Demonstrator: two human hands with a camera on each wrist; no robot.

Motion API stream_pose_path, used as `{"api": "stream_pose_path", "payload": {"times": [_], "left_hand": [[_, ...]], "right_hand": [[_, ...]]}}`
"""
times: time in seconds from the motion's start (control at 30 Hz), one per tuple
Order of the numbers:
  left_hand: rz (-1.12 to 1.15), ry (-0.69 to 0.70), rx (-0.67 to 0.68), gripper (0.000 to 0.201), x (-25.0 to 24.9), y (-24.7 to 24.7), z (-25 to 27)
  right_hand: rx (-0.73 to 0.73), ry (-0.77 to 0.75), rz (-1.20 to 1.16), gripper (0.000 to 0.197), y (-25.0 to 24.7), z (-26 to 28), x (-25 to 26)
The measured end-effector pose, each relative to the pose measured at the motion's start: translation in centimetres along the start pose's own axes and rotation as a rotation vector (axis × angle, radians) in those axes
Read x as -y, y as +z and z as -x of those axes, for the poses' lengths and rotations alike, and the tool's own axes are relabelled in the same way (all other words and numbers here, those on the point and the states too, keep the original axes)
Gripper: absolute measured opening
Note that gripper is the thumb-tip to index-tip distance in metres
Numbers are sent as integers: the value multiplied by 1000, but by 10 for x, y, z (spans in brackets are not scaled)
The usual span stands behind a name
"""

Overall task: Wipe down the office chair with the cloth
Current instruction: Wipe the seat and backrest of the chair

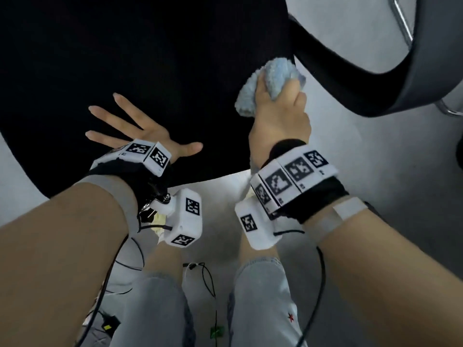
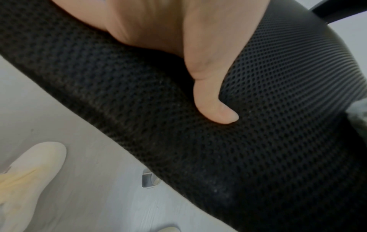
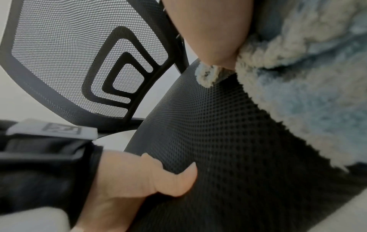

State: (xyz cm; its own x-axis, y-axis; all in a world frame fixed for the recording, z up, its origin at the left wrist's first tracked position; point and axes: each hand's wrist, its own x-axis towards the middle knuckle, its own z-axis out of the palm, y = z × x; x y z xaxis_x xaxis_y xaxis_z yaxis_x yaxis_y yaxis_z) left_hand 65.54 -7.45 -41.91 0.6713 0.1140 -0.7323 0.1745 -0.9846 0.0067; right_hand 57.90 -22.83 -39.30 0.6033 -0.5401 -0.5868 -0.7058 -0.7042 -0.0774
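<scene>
The office chair's black mesh seat (image 1: 150, 71) fills the upper left of the head view. My left hand (image 1: 130, 128) lies flat on it near the front edge, fingers spread and straight; the left wrist view shows its thumb (image 2: 214, 100) pressing the mesh seat (image 2: 258, 141). My right hand (image 1: 280, 113) grips a bunched fluffy light-blue cloth (image 1: 270, 81) and holds it against the seat's right rear part. In the right wrist view the cloth (image 3: 307, 94) rests on the mesh seat (image 3: 228, 149), with my left hand (image 3: 143, 177) at the lower left.
The chair's mesh backrest (image 3: 79, 62) with its black frame rises behind the seat. A grey curved chair part (image 1: 431, 71) and a chrome tube (image 1: 400, 18) sit at the upper right. Cables (image 1: 208, 284) trail on the pale floor by my legs. A pale shoe (image 2: 29, 180) stands below the seat.
</scene>
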Motion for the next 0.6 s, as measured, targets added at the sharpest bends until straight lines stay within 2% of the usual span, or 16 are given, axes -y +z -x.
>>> {"api": "stream_pose_path", "payload": {"times": [0.03, 0.07, 0.13, 0.17, 0.2, 0.23, 0.27, 0.33, 0.43, 0.47, 0.5, 0.6], "left_hand": [[17, 8, -91, 162, 0, 0, 3], [19, 33, -164, 164, -3, 1, 5], [-42, 81, -169, 172, -4, 2, 7], [-62, 78, -155, 174, -7, -1, 8], [-69, 71, -81, 175, -11, 0, 6], [-66, 50, -1, 170, -14, 2, 6], [-41, 17, 3, 160, -18, 4, 12], [-6, -41, -93, 140, -22, 3, 18], [-83, -102, 228, 113, -22, -1, 8], [-82, -107, 260, 114, -20, -3, 5], [-82, -101, 229, 121, -18, -2, 4], [-45, -94, -23, 140, -18, 7, 3]], "right_hand": [[-1, 29, -50, 62, 3, -8, 6], [-68, 65, -80, 53, 2, -17, 12], [-444, 97, -123, 37, -5, -40, 28], [-533, 97, -143, 34, -12, -50, 35], [-525, 76, -138, 34, -15, -58, 38], [-425, 64, -135, 37, -15, -61, 38], [-316, 75, -134, 41, -14, -59, 34], [-157, 103, -123, 47, -14, -39, 22], [19, 39, -36, 65, -9, -5, 9], [25, 30, -25, 67, -9, -6, 7], [15, 41, -37, 65, -13, -11, 9], [-130, 53, -37, 55, -28, -43, 21]]}}
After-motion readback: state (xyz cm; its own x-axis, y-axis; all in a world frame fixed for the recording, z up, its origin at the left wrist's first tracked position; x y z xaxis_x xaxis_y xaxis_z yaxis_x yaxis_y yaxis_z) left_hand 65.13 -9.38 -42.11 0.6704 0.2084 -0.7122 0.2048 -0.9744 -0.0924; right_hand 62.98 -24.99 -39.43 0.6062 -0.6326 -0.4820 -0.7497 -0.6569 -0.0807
